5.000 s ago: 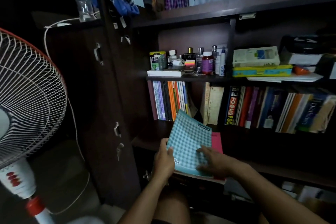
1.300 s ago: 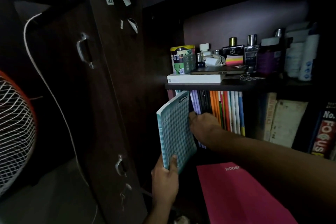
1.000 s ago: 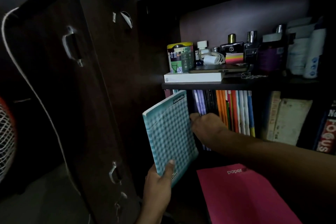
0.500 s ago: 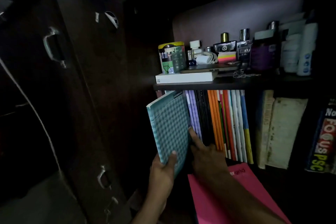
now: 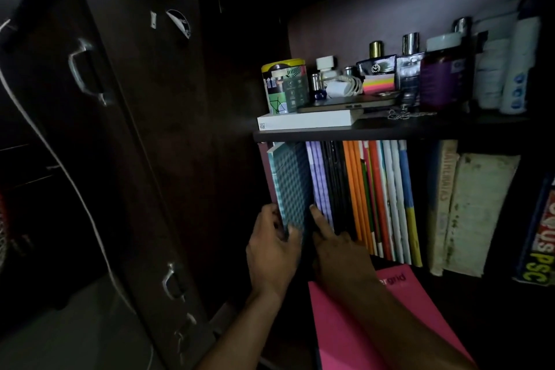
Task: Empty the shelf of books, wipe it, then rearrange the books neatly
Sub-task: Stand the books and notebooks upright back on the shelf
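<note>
Books (image 5: 375,198) stand upright in a row on the lower shelf (image 5: 468,282), spines out: purple, black, orange, white and blue ones, then two worn pale volumes toward the right. At the left end of that row, the teal notebook (image 5: 289,186) with a checked cover stands nearly upright, tilted a little, its top just under the upper shelf (image 5: 390,129). It sits between a dark red book against the cupboard's side wall and the purple spines.

The left hand (image 5: 274,246) is clamped on the notebook's lower edge, thumb on the cover's front and fingers curled behind it. The right hand (image 5: 333,246) lies flat with its fingers spread apart, the fingertips pressed to the lower parts of the purple and black spines just beside the notebook; it grips nothing.

A pink pad (image 5: 399,321) lies flat at the front edge of the lower shelf, under the right forearm, with part of a white printed word showing near its far end.

On the upper shelf, a white box (image 5: 306,123) lies flat at the left front corner with a yellow-lidded tin (image 5: 285,85) standing on it and a dark phone resting across it. Behind and to the right stand small bottles, a charger with coiled cable, a stack of coloured sticky notes and a purple jar (image 5: 441,78). A thin chain lies near the front edge.

The cupboard door (image 5: 126,129) stands open to the left, with metal handles and stickers on its face.
</note>
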### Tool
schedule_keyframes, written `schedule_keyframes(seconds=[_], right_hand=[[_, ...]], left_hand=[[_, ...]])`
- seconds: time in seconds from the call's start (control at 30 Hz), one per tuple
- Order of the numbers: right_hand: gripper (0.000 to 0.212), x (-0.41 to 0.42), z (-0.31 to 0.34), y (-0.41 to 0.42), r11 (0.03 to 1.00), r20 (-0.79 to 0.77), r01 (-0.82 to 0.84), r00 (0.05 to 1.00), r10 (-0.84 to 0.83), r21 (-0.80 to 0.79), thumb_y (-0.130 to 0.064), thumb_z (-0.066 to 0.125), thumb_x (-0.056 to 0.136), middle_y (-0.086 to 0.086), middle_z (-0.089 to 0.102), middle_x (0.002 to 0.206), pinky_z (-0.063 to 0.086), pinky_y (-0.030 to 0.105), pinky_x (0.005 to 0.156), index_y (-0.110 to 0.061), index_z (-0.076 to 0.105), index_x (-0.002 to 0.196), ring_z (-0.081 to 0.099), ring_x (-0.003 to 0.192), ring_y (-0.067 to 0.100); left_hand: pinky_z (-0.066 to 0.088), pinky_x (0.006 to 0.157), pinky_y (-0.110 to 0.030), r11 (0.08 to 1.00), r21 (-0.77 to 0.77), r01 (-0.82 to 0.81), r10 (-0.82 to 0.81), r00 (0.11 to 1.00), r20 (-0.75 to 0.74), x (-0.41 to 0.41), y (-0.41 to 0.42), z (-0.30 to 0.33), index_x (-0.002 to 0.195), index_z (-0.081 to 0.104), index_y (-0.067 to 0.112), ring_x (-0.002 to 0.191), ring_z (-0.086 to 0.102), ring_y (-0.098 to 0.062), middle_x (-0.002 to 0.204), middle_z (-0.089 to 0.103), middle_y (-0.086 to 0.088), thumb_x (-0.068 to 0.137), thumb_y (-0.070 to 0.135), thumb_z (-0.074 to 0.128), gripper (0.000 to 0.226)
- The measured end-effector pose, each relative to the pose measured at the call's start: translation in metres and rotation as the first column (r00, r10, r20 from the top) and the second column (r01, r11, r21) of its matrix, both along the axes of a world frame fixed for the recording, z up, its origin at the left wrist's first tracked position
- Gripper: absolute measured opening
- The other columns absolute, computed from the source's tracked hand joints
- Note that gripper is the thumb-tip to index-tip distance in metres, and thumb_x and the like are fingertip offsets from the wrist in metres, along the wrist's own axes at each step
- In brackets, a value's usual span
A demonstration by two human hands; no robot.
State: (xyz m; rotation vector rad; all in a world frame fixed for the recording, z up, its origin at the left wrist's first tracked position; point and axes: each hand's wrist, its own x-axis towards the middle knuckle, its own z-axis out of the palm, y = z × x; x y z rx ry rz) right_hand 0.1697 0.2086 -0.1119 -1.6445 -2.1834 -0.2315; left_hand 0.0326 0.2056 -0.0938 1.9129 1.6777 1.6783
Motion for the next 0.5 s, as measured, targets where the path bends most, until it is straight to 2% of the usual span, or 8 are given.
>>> schedule_keyframes(seconds=[0.1, 0.2, 0.23, 0.3, 0.4, 0.5], right_hand=[[0.056, -0.001, 0.003, 0.002, 0.982, -0.126, -0.186, 0.975, 0.183, -0.013, -0.028, 0.052, 0.095, -0.004, 0.015, 0.165, 0.053, 0.041, 0.090, -0.019, 0.038, 0.149, 0.054, 0.120, 0.027], [0.046, 0.000, 0.005, 0.003, 0.961, -0.214, -0.265, 0.937, 0.276, 0.079, -0.030, 0.051, 0.094, -0.002, 0.044, 0.142, 0.052, 0.038, 0.087, -0.020, 0.049, 0.139, 0.054, 0.114, 0.021], [0.040, 0.001, 0.004, 0.003, 0.961, -0.218, -0.260, 0.937, 0.273, 0.090, -0.030, 0.051, 0.094, 0.000, 0.049, 0.133, 0.051, 0.036, 0.085, -0.019, 0.053, 0.133, 0.054, 0.111, 0.021], [0.033, 0.001, 0.004, 0.002, 0.965, -0.217, -0.248, 0.941, 0.259, 0.081, -0.029, 0.052, 0.093, 0.002, 0.052, 0.122, 0.047, 0.035, 0.084, -0.018, 0.056, 0.124, 0.053, 0.108, 0.021], [0.032, 0.002, 0.003, 0.002, 0.969, -0.239, -0.239, 0.940, 0.245, 0.057, -0.028, 0.054, 0.091, 0.003, 0.053, 0.120, 0.047, 0.036, 0.086, -0.017, 0.057, 0.121, 0.054, 0.107, 0.021], [0.032, 0.004, 0.002, 0.001, 0.971, -0.257, -0.233, 0.937, 0.238, 0.052, -0.030, 0.055, 0.089, 0.003, 0.053, 0.118, 0.048, 0.039, 0.085, -0.018, 0.058, 0.118, 0.053, 0.106, 0.022]], left_hand=[[0.054, 0.066, -0.028, 0.999, 0.049, 0.001, 0.005, 0.994, -0.111, -0.002, 0.008, -0.002, 0.112, 0.056, 0.030, 0.078, 0.061, -0.002, 0.096, 0.061, 0.013, 0.097, 0.028, 0.063, 0.016], [0.039, 0.064, -0.008, 1.000, -0.001, -0.029, 0.029, 0.989, -0.145, 0.005, 0.019, 0.006, 0.117, 0.060, 0.025, 0.082, 0.059, -0.003, 0.098, 0.063, 0.010, 0.098, 0.025, 0.064, 0.020], [0.039, 0.066, -0.007, 0.999, -0.019, -0.038, 0.036, 0.990, -0.136, 0.008, 0.022, 0.009, 0.120, 0.060, 0.025, 0.084, 0.059, -0.004, 0.101, 0.064, 0.009, 0.097, 0.024, 0.065, 0.024], [0.048, 0.073, -0.018, 0.998, -0.049, -0.041, 0.036, 0.994, -0.102, 0.014, 0.029, 0.013, 0.125, 0.059, 0.025, 0.089, 0.063, -0.009, 0.105, 0.066, 0.007, 0.096, 0.023, 0.066, 0.029], [0.048, 0.076, -0.027, 0.996, -0.069, -0.064, 0.058, 0.994, -0.087, 0.017, 0.036, 0.013, 0.126, 0.056, 0.028, 0.093, 0.064, -0.016, 0.108, 0.065, 0.005, 0.095, 0.024, 0.067, 0.033], [0.054, 0.075, -0.032, 0.999, -0.030, -0.044, 0.043, 0.999, -0.010, 0.015, 0.037, 0.009, 0.114, 0.056, 0.033, 0.085, 0.062, -0.008, 0.097, 0.061, 0.011, 0.090, 0.026, 0.075, 0.031]])
